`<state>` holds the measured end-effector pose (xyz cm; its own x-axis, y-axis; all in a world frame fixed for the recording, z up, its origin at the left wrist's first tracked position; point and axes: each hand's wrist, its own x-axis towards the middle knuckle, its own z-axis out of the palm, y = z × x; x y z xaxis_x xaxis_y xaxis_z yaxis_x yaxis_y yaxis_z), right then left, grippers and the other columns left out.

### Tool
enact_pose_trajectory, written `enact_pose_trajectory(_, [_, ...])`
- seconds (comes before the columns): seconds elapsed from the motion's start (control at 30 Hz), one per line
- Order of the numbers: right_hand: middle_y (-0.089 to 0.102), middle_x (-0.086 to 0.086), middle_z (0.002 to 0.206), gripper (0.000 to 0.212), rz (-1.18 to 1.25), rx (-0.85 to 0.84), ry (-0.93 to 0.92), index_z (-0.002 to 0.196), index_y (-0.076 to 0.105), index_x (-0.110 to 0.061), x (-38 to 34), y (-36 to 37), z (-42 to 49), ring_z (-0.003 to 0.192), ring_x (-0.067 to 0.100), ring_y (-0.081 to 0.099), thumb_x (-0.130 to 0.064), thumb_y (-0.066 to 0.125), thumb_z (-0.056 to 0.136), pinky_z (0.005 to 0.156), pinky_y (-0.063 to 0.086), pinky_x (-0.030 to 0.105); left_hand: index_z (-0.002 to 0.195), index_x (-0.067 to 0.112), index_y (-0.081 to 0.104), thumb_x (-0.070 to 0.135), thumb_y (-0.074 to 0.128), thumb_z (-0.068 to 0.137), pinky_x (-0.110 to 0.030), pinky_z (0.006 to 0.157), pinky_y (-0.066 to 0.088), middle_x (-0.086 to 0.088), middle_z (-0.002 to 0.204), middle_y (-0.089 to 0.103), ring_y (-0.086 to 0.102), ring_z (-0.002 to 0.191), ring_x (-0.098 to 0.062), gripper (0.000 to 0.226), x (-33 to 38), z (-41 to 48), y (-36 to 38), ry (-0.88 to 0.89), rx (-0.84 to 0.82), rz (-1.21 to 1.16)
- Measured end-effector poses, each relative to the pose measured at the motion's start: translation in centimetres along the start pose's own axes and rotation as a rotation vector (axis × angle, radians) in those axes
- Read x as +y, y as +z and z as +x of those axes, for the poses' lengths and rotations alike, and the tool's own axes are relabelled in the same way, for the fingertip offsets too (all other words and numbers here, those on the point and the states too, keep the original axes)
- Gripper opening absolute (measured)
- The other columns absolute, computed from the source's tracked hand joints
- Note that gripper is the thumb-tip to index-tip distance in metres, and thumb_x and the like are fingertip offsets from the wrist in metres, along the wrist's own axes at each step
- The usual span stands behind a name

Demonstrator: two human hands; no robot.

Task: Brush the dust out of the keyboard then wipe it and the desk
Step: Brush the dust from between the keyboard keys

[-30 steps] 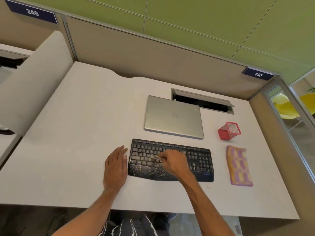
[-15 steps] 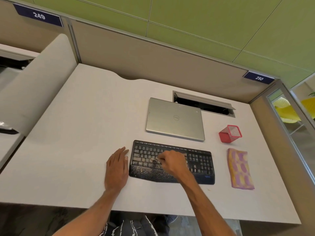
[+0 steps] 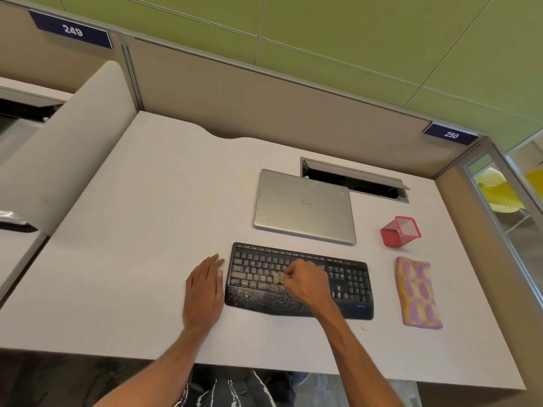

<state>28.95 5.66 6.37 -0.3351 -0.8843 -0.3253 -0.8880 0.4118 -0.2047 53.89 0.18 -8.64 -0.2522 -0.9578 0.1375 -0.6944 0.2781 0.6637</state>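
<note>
**Brush on the keys, flat palm beside the keyboard**

The pale tabletop (image 3: 147,230) fills most of the view, with partition walls along its far and side edges. Toward the far edge, right of centre, a closed silver laptop (image 3: 304,207) lies flat, one corner over the open cable slot (image 3: 352,180) behind it.

Just in front of the laptop, nearer the front edge, the black keyboard (image 3: 349,277) lies lengthwise. Pale dust specks (image 3: 258,296) cover its palm rest and its left keys. A pink and yellow cloth (image 3: 417,292) lies near the right edge, well apart from the keyboard.

Of the two hands, the left hand (image 3: 204,289) lies palm down on the tabletop just beside the keyboard's left end, fingers straight and close together, holding nothing. The right hand (image 3: 305,282) is over the middle of the keyboard, its fingers curled tight round a small brush (image 3: 277,278), whose pale bristles stick out to the left and touch the keys.

A red mesh cup (image 3: 401,231) stands tilted between the laptop and the cloth.
</note>
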Motion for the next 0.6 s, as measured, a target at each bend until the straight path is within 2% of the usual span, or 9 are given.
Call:
enact_pose_trajectory(0.07, [0.069, -0.012, 0.066, 0.020, 0.079, 0.066, 0.038, 0.099, 0.079, -0.025, -0.04, -0.20, 0.16, 0.043, 0.002, 0.044, -0.029, 0.059, 0.102, 0.046, 0.038, 0.018, 0.152, 0.027, 0.058, 0.035, 0.030, 0.119, -0.042, 0.129, 0.034, 0.010, 0.159, 0.054, 0.044, 0.153, -0.013, 0.044, 0.01, 0.06, 0.02, 0.002, -0.006, 0.000])
enact_pose_trajectory(0.1, [0.068, -0.012, 0.064, 0.021, 0.092, 0.086, 0.051, 0.101, 0.079, -0.025, -0.01, -0.16, 0.19, 0.043, 0.002, 0.044, -0.029, 0.059, 0.102, 0.046, 0.037, 0.018, 0.152, 0.027, 0.058, 0.035, 0.029, 0.118, -0.042, 0.129, 0.034, 0.009, 0.160, 0.054, 0.044, 0.153, -0.013, 0.045, 0.05, 0.07, -0.01, 0.000, -0.007, -0.001])
enact_pose_trajectory(0.2, [0.071, -0.011, 0.069, 0.021, 0.073, -0.004, 0.056, 0.095, 0.080, -0.022, 0.05, 0.32, 0.21, 0.046, 0.002, 0.049, -0.027, 0.060, 0.100, 0.050, 0.046, 0.018, 0.152, 0.027, 0.058, 0.035, 0.029, 0.118, -0.041, 0.129, 0.033, 0.010, 0.160, 0.054, 0.044, 0.153, -0.013, 0.045, 0.12, 0.00, -0.09, -0.005, -0.010, 0.005])
enact_pose_trajectory(0.27, [0.072, -0.012, 0.071, 0.019, 0.111, -0.050, 0.061, 0.094, 0.081, -0.024, 0.01, 0.25, 0.31, 0.046, 0.003, 0.049, -0.026, 0.062, 0.098, 0.048, 0.044, 0.018, 0.152, 0.027, 0.058, 0.036, 0.029, 0.118, -0.040, 0.130, 0.032, 0.010, 0.160, 0.053, 0.043, 0.154, -0.012, 0.046, 0.08, 0.03, -0.10, -0.006, -0.013, 0.002])
enact_pose_trajectory(0.4, [0.072, -0.012, 0.071, 0.019, 0.132, 0.054, 0.088, 0.106, 0.080, -0.026, 0.41, 0.12, 0.50, 0.046, 0.003, 0.048, -0.030, 0.061, 0.102, 0.047, 0.040, 0.017, 0.153, 0.028, 0.058, 0.035, 0.030, 0.118, -0.041, 0.130, 0.032, 0.011, 0.160, 0.053, 0.043, 0.154, -0.012, 0.045, -0.03, 0.03, 0.00, -0.006, -0.007, 0.000])
enact_pose_trajectory(0.5, [0.072, -0.012, 0.073, 0.019, 0.054, -0.011, 0.057, 0.097, 0.079, -0.025, 0.28, 0.31, 0.36, 0.048, 0.001, 0.050, -0.028, 0.061, 0.101, 0.052, 0.050, 0.019, 0.152, 0.028, 0.058, 0.035, 0.030, 0.118, -0.041, 0.130, 0.032, 0.011, 0.160, 0.053, 0.043, 0.154, -0.011, 0.045, -0.04, 0.09, 0.02, -0.006, -0.008, -0.004])
enact_pose_trajectory(0.6, [0.072, -0.014, 0.075, 0.018, 0.097, -0.038, 0.059, 0.101, 0.080, -0.025, 0.14, 0.10, 0.50, 0.047, 0.003, 0.048, -0.029, 0.062, 0.101, 0.047, 0.043, 0.017, 0.152, 0.028, 0.058, 0.035, 0.030, 0.118, -0.041, 0.130, 0.032, 0.012, 0.160, 0.053, 0.043, 0.154, -0.011, 0.045, -0.10, 0.09, 0.13, -0.006, -0.009, -0.002])
